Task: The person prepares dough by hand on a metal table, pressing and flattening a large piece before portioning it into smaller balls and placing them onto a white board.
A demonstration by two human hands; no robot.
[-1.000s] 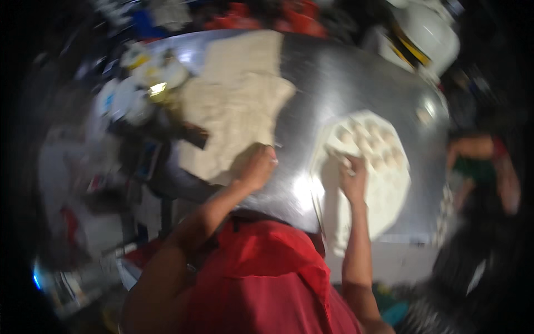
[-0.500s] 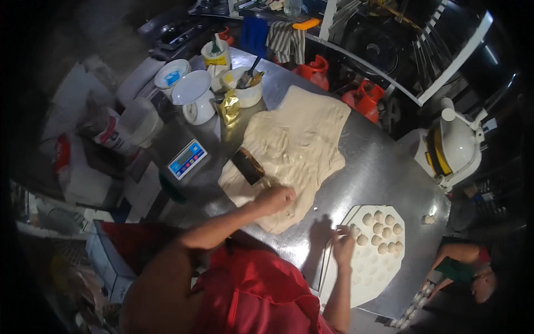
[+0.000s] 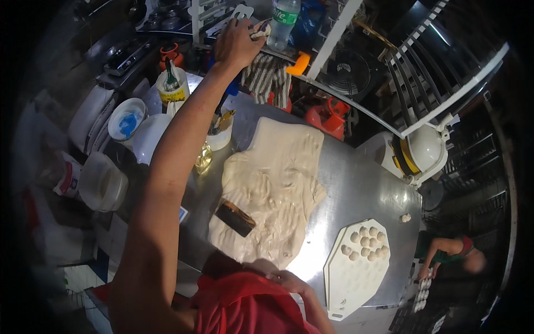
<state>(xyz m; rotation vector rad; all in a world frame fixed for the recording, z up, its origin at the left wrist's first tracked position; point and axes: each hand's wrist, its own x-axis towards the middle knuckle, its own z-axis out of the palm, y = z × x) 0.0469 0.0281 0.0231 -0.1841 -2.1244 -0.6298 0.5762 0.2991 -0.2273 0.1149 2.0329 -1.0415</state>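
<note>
My left hand (image 3: 236,44) is stretched far out to the shelf beyond the table, its fingers closed round a small crumpled light-and-dark bundle (image 3: 260,30) whose kind is unclear. A clear plastic bottle with a green label (image 3: 282,25) stands right beside it. Low at the table's near edge, my right hand (image 3: 287,281) is close to the red apron (image 3: 245,300) and the dough; its fingers are shadowed and partly hidden. A big flat sheet of dough (image 3: 278,178) covers the middle of the steel table, with a dough scraper (image 3: 236,218) lying on it.
Several dough balls (image 3: 364,242) sit on a white angular tray (image 3: 347,289) at the right; one dough lump (image 3: 405,218) lies apart. Tubs (image 3: 127,119) crowd the left side. Beyond the table are red gas cylinders (image 3: 328,117) and a white machine (image 3: 423,149). Another person (image 3: 448,247) works at far right.
My left hand has gone from above the dough up to the far shelf and closed on the bundle. My right hand has drawn back from the tray towards the apron. The view has shifted.
</note>
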